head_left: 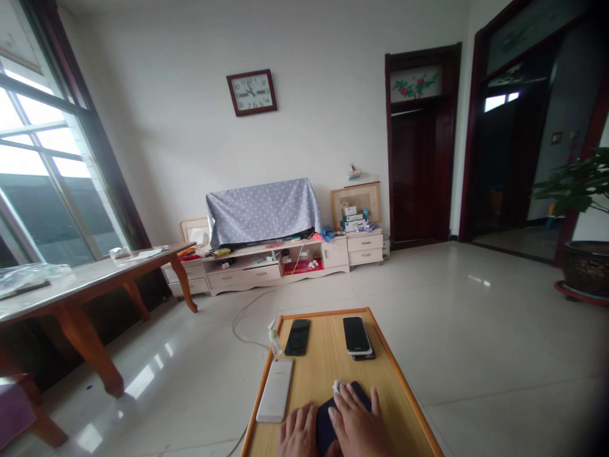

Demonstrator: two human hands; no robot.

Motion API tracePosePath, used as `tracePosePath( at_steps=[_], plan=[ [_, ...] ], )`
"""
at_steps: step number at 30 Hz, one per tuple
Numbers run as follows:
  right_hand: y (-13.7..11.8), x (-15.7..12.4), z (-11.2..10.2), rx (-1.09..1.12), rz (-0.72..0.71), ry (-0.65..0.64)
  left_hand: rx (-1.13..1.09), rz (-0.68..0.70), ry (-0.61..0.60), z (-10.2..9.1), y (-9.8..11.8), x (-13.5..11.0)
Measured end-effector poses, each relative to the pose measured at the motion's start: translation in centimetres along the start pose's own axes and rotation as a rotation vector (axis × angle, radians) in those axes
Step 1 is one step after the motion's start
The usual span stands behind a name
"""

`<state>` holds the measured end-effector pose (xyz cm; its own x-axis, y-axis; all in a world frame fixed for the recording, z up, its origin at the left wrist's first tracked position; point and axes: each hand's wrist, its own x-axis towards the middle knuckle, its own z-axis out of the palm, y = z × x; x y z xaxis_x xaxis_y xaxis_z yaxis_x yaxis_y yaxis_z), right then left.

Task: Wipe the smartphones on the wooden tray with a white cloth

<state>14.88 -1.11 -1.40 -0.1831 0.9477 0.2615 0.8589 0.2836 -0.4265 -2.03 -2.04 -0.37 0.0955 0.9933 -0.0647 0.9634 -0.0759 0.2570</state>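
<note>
A dark blue phone [325, 426] lies flat on the small wooden table, partly covered by my hands. My left hand [298, 431] grips its left edge, fingers close together on the tabletop and the thumb near the lower end. On top of the phone, my right hand [356, 422] presses a small white wipe [337, 384] under its fingertips. To the left lies a silver phone [275, 390], back up. Farther off are a black phone [297, 337] and, at right, a black-screened phone [356, 335] stacked on another phone [364, 357]. A clear pump bottle [275, 339] stands at the left edge.
The wooden table [328, 368] has a raised orange-brown rim. A cable [234, 324] runs over the tiled floor at its left. A larger table [143, 260] stands left, a low white cabinet [245, 276] along the wall, and a potted plant [587, 266] at right.
</note>
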Motion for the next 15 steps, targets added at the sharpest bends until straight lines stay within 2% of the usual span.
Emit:
tracePosePath(
  at_steps=[3,5,7,12,15],
  plan=[
    [-0.4,-0.4,3.4,-0.013,-0.06,-0.004,-0.021,-0.001,-0.041,0.2,-0.5,0.4],
    [-0.5,-0.8,4.7,-0.02,-0.071,-0.025,-0.021,-0.011,-0.068,0.2,-0.6,0.5],
    [-0.3,-1.0,3.9,-0.008,-0.088,-0.021,-0.009,-0.005,-0.057,0.0,-0.5,0.4],
    [0.5,-0.8,-1.0,-0.021,0.007,-0.037,-0.022,0.044,-0.059,-1.0,0.1,-0.2],
    [0.6,-0.8,-1.4,-0.043,0.013,-0.063,-0.051,0.041,-0.071,-1.4,0.1,-0.4]
  ],
)
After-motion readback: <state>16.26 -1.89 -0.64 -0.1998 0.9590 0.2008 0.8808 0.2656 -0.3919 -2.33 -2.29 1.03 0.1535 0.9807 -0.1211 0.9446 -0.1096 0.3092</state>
